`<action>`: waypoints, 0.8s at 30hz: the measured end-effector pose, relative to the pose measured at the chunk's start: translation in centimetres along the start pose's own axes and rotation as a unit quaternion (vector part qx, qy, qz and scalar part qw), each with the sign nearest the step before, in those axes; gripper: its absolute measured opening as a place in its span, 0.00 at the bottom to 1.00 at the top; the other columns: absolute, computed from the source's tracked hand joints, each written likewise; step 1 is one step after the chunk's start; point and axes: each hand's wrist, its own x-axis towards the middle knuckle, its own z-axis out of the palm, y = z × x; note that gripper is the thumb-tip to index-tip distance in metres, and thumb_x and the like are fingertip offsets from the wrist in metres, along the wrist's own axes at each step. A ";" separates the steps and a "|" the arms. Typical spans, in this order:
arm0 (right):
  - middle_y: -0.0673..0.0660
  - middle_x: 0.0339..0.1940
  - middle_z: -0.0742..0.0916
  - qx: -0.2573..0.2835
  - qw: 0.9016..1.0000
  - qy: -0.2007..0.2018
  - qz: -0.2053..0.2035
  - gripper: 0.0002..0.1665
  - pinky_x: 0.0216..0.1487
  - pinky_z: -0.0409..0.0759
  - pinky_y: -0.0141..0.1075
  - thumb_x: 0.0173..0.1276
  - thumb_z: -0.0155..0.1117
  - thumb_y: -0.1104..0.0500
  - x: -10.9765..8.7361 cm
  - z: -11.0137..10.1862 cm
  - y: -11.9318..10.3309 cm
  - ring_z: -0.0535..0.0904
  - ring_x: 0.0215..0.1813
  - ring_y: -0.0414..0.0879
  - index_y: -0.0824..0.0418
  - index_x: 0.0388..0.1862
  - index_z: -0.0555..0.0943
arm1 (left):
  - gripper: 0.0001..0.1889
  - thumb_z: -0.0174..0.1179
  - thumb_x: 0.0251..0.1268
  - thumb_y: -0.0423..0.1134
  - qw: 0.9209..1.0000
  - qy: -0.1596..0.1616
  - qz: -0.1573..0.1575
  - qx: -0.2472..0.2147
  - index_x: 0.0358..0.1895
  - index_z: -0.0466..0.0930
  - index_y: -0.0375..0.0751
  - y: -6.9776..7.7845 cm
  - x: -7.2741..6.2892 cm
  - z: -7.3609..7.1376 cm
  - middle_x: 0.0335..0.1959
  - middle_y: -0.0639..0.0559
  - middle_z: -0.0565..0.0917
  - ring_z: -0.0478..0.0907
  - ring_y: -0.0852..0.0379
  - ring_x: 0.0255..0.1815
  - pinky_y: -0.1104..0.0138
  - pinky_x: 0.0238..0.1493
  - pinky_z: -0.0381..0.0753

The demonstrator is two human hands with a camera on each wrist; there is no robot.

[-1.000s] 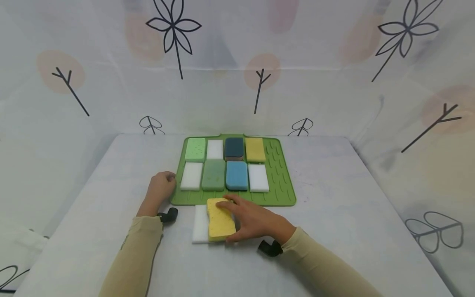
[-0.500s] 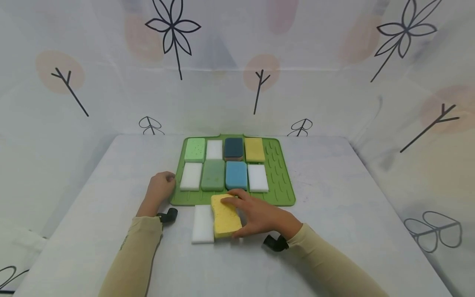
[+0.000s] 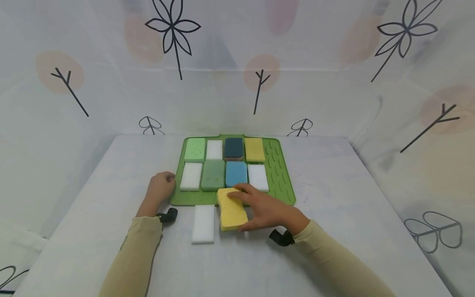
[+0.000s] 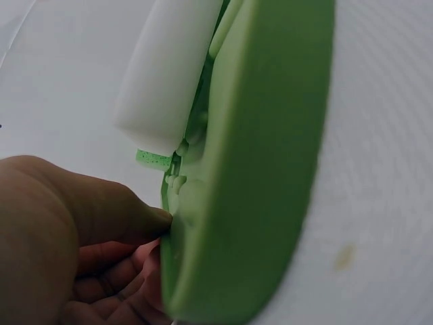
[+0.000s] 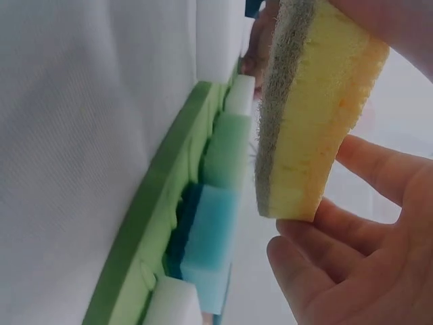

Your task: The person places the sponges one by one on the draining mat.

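My right hand (image 3: 269,210) holds a yellow sponge (image 3: 231,214) between thumb and fingers, in front of the green ridged mat (image 3: 282,177). In the right wrist view the sponge (image 5: 318,115) shows a grey scouring layer on its underside and hangs above the mat's edge. My left hand (image 3: 161,189) is at the mat's left edge; in the left wrist view its thumb (image 4: 115,210) lies on the rim with curled fingers beneath, pinching it. A white sponge (image 3: 203,225) lies on the table just before the mat's front edge.
Two rows of sponges sit on the mat, among them a light green (image 3: 195,149), a dark blue (image 3: 233,148), a mustard yellow (image 3: 255,149) and a blue one (image 3: 236,173). The mat's ridged right strip is bare. A patterned cloth wall (image 3: 222,95) rises behind the table.
My right hand has carried the yellow sponge from over the white sponge forward and right, up to the mat's front edge. The white sponge is now fully uncovered. My left hand stays put.
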 end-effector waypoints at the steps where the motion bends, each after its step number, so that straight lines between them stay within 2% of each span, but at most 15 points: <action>1: 0.57 0.74 0.63 0.001 1.000 0.003 -0.002 0.56 0.60 0.77 0.46 0.49 0.76 0.38 0.0 -0.1 0.0 0.71 0.67 0.51 0.47 0.75 0.61 | 0.24 0.43 0.68 0.38 1.000 0.001 0.001 0.000 0.64 0.71 0.32 0.0 0.0 0.0 0.61 0.33 0.75 0.71 0.38 0.63 0.48 0.62 0.73; 10: 0.52 0.75 0.62 0.012 1.000 0.008 0.017 0.54 0.60 0.77 0.44 0.50 0.75 0.39 -0.3 -1.2 0.7 0.70 0.67 0.48 0.45 0.74 0.61 | 0.24 0.43 0.68 0.38 1.000 0.008 -0.003 -0.004 0.64 0.71 0.33 -0.1 -0.1 0.0 0.60 0.34 0.76 0.72 0.39 0.62 0.49 0.60 0.74; 19: 0.54 0.75 0.62 0.011 0.999 0.026 0.026 0.54 0.62 0.75 0.48 0.50 0.77 0.42 -0.5 -2.7 1.8 0.70 0.68 0.51 0.47 0.74 0.62 | 0.24 0.43 0.68 0.38 1.000 0.006 -0.009 -0.001 0.64 0.71 0.34 -0.2 0.0 0.1 0.60 0.35 0.76 0.72 0.40 0.61 0.49 0.60 0.74; 24: 0.53 0.76 0.60 0.006 0.999 0.033 0.042 0.55 0.64 0.73 0.49 0.49 0.77 0.40 -0.7 -3.2 2.5 0.65 0.72 0.52 0.44 0.74 0.61 | 0.24 0.42 0.68 0.38 1.000 0.008 -0.008 -0.002 0.64 0.71 0.33 -0.2 0.0 0.1 0.60 0.35 0.76 0.73 0.41 0.60 0.50 0.59 0.75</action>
